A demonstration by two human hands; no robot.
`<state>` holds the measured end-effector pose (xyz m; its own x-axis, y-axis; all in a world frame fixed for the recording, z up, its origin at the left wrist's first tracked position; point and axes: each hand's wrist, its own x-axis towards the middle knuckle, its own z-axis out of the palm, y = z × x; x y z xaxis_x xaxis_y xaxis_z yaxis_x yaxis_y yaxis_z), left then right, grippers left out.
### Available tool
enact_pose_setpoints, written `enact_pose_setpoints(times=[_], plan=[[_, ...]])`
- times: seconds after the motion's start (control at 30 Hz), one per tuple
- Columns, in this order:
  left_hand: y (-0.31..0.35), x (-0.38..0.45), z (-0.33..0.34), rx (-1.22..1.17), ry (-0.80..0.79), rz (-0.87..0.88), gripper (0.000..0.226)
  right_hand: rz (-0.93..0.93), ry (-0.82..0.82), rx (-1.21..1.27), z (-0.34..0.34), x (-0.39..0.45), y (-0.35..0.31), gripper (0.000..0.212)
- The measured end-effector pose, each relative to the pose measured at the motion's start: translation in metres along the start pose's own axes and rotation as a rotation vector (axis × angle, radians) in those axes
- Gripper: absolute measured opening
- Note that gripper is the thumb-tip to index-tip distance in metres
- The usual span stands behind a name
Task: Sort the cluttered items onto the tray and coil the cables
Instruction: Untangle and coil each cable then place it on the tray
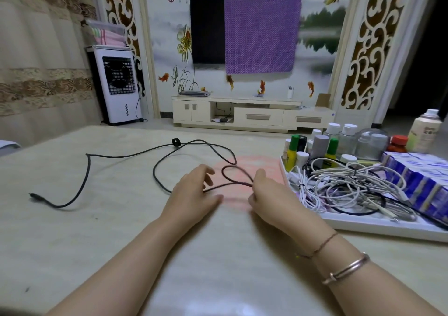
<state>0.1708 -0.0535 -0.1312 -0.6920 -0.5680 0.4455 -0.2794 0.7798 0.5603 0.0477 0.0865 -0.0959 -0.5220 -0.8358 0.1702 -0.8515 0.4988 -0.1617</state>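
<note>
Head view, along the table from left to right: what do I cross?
Black cable's plug end → left hand → right hand pinching the cable's loop → white cable pile on the tray → blue boxes.

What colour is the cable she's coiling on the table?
Black, seen clearly in the head view: the cable lies across the pale table.

1. Black cable point(155, 151) on a pale beige table point(97, 218).
2. White tray point(378, 224) (white and black cables point(349, 185) tangled inside).
3. Blue-and-white boxes point(419, 177).
4. Green-capped yellow bottles point(292, 153).
5. Purple dotted cloth point(261, 34).
</note>
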Motion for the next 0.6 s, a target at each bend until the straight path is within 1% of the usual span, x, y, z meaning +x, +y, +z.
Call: enact_pose_setpoints(times=[0.07, 0.1, 0.13, 0.17, 0.2, 0.27, 0.33, 0.43, 0.5, 0.53, 0.6], plan=[[-0.005, 0.002, -0.001, 0.009, 0.048, -0.02, 0.016, 0.086, 0.047, 0.267, -0.004, 0.003, 0.014, 0.016], [-0.007, 0.003, -0.002, 0.008, 0.07, -0.03, 0.008, 0.137, 0.073, 0.435, -0.004, 0.005, 0.022, 0.009], [-0.007, 0.003, -0.002, 0.006, 0.089, -0.047, 0.008, 0.18, 0.104, 0.631, -0.005, 0.007, 0.028, 0.006], [-0.008, 0.004, -0.003, 0.003, 0.104, -0.062, 0.009, 0.217, 0.133, 0.836, -0.005, 0.009, 0.031, 0.003], [-0.008, 0.004, -0.003, -0.007, 0.117, -0.078, 0.009, 0.251, 0.159, 1.016, -0.006, 0.01, 0.032, 0.005], [-0.004, 0.002, -0.005, -0.061, 0.146, -0.106, 0.009, 0.286, 0.208, 1.241, -0.009, 0.01, 0.031, 0.013], [0.005, 0.004, -0.006, -0.161, 0.183, -0.137, 0.01, 0.279, 0.233, 1.34, -0.012, 0.01, 0.027, 0.017], [0.026, 0.011, -0.001, -0.388, 0.198, -0.19, 0.014, 0.249, 0.177, 1.406, -0.011, 0.015, 0.027, 0.025], [0.046, 0.014, 0.01, -0.546, 0.142, -0.239, 0.015, 0.208, 0.143, 1.417, -0.009, 0.015, 0.03, 0.032], [0.056, 0.016, 0.018, -0.589, 0.107, -0.248, 0.014, 0.19, 0.142, 1.421, -0.009, 0.014, 0.033, 0.031], [0.071, 0.016, 0.032, -0.604, 0.044, -0.214, 0.01, 0.17, 0.146, 1.444, -0.008, 0.009, 0.036, 0.024]])
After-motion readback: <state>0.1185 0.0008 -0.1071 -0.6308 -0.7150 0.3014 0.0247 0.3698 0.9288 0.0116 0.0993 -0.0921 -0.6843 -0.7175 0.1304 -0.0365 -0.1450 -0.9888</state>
